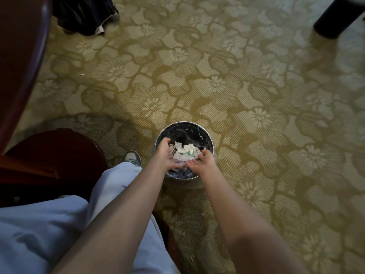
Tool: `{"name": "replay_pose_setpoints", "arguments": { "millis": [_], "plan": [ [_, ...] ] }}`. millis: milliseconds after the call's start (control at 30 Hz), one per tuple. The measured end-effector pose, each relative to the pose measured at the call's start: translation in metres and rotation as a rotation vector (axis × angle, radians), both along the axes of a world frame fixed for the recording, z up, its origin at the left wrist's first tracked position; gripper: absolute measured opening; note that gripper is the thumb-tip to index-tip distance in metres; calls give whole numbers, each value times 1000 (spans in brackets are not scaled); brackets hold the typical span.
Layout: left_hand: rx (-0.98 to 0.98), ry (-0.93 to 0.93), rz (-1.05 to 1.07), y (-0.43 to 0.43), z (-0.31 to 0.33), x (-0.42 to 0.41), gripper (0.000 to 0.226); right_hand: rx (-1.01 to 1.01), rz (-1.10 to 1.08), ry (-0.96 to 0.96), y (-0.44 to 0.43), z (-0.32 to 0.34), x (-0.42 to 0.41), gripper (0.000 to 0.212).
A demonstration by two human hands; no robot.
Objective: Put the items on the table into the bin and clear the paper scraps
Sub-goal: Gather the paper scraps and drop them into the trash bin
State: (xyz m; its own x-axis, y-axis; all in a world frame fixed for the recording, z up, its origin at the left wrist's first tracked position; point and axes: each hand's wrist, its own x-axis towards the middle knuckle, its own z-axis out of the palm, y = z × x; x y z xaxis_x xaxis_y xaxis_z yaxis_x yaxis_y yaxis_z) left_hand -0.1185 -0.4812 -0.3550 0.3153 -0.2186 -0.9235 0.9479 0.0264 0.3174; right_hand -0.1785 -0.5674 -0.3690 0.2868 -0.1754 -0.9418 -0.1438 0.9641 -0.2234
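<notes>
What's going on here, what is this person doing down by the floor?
A person reaches both arms down to a round bin that stands on the patterned carpet. The left hand and the right hand are over its mouth with loose fingers, and neither seems to hold anything. White paper scraps lie heaped inside the bin. A few tiny white bits lie on the carpet around it.

The left hand [166,155] and right hand [202,161] cover the near rim of the bin [184,123] and some paper scraps [184,148]; a green bit [189,153] among them is too small to name. The table [19,56], dark cloth [83,14] and black cylinder [335,18] are cut off at the edges.
</notes>
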Motion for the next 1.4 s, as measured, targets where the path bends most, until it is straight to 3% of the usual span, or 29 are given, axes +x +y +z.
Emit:
{"name": "replay_pose_setpoints", "arguments": {
  "millis": [233, 867, 1100, 1400],
  "plan": [
    [8, -119, -84, 6, 22, -2, 54, -148, 114, -5, -1, 20, -8, 45],
    [-17, -863, -351, 0, 208, -23, 41, -560, 202, -366, -4, 182, -9, 45],
    [-29, -1159, -345, 28, 288, -27, 41, -633, 211, -528, 27, 247, 2, 43],
    [85, -1355, -174, 121, 354, -6, 40, -641, 273, -805, 94, 320, 24, 41]
  ]
}}
